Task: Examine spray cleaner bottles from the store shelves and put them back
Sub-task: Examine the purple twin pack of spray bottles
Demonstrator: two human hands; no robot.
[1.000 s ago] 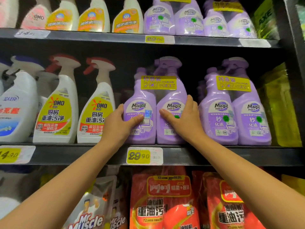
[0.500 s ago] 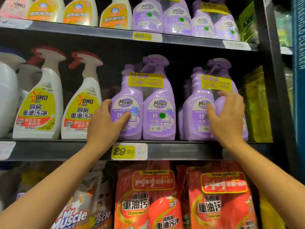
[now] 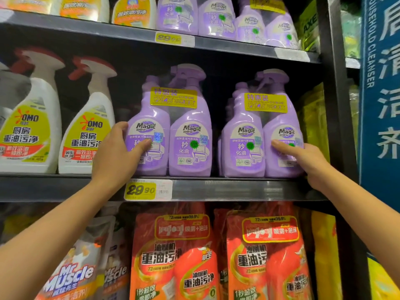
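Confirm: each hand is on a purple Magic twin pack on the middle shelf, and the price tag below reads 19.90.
Wrong price: the head view shows the price tag reading 29.90. Otherwise right: the left hand is on the left Magic twin pack, the right hand on the right Magic twin pack.

The fingers of the right hand (image 3: 307, 156) are hidden behind the right bottle (image 3: 281, 120); the left hand (image 3: 114, 154) covers part of the left bottle (image 3: 149, 120).
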